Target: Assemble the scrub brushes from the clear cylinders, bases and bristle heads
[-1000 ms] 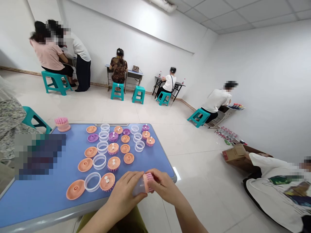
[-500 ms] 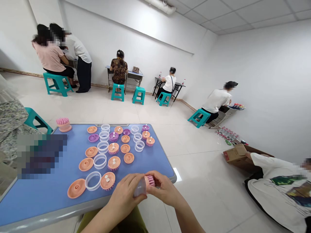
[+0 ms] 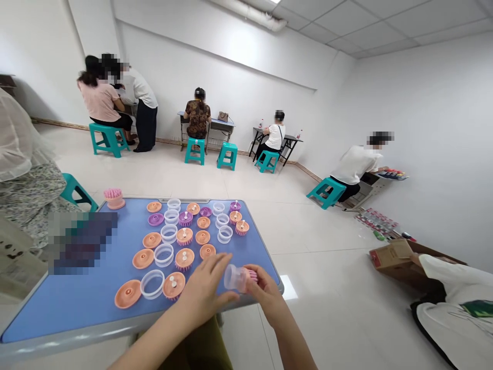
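My right hand point(image 3: 267, 294) grips a round brush point(image 3: 246, 280) by its pink bristled end, over the table's near right edge. A translucent cup-like part point(image 3: 233, 277) on the brush faces left, towards my left hand point(image 3: 206, 285). That hand is open, fingers stretched and thumb apart, just beside the cup. Left of it lies an orange bristled brush head point(image 3: 169, 290) with a white piece point(image 3: 173, 280) on top. Near it are a clear ring point(image 3: 143, 289) and an orange disc point(image 3: 125, 298) with a raised centre.
Rows of orange and purple discs, clear rings and bristled heads cover the blue table point(image 3: 88, 303). An assembled brush point(image 3: 114, 200) stands at the far left corner. People sit or stand around the room. A cardboard box point(image 3: 393, 257) is on the floor at right.
My left hand has come off the translucent part and opened, moving slightly left of it. My right hand keeps the brush. The view has shifted left a little.
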`<action>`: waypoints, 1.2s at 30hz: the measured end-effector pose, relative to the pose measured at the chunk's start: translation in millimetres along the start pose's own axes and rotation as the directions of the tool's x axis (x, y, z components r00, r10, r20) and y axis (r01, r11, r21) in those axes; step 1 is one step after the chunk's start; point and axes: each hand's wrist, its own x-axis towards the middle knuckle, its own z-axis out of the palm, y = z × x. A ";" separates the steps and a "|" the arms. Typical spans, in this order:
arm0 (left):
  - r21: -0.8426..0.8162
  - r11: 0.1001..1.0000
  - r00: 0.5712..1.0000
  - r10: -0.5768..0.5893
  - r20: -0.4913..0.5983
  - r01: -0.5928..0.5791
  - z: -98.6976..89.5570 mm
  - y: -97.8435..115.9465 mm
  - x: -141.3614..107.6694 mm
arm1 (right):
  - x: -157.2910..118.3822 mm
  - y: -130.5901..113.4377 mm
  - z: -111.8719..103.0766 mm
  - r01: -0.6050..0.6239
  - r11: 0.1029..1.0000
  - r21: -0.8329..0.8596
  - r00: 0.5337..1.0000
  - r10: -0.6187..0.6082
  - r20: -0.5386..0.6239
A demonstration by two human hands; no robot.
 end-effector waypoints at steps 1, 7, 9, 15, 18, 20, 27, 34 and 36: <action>0.063 0.996 0.998 -0.064 0.022 0.063 -5.6 -3.2 5.3 | 1.9 1.9 -2.9 0.016 1.000 0.019 0.998 -0.014 -0.064; 0.429 0.863 0.879 -0.401 0.257 0.268 -28.0 -12.0 43.2 | 7.8 10.1 -14.8 0.077 0.997 0.025 0.983 -0.071 -0.171; 0.449 0.850 0.868 -0.421 0.264 0.276 -26.0 -12.3 53.3 | 6.9 10.6 -14.4 0.090 0.996 0.029 0.979 -0.083 -0.185; 0.481 0.825 0.814 -0.482 0.325 0.297 -8.1 -18.8 66.1 | 3.2 6.9 -12.8 0.109 0.994 0.031 0.977 -0.101 -0.188; 0.488 0.818 0.789 -0.504 0.352 0.305 -1.9 -24.1 68.4 | 3.2 6.1 -14.0 0.108 0.994 0.031 0.977 -0.100 -0.188; 0.488 0.816 0.776 -0.513 0.368 0.308 0.3 -27.0 70.8 | 4.1 6.6 -14.1 0.107 0.994 0.033 0.977 -0.099 -0.188; 0.392 0.885 0.833 -0.404 0.378 0.251 0.4 -27.2 69.3 | 12.3 8.4 -9.0 0.112 0.994 0.008 0.982 -0.109 -0.152; 0.206 0.965 0.919 -0.226 0.323 0.165 -7.1 -14.0 37.2 | 17.7 6.3 -4.3 0.170 0.984 -0.062 0.984 -0.172 -0.037; 0.104 0.984 0.950 -0.168 0.261 0.146 -12.7 -9.9 28.0 | 17.8 5.6 -3.0 0.175 0.980 -0.090 0.984 -0.176 -0.003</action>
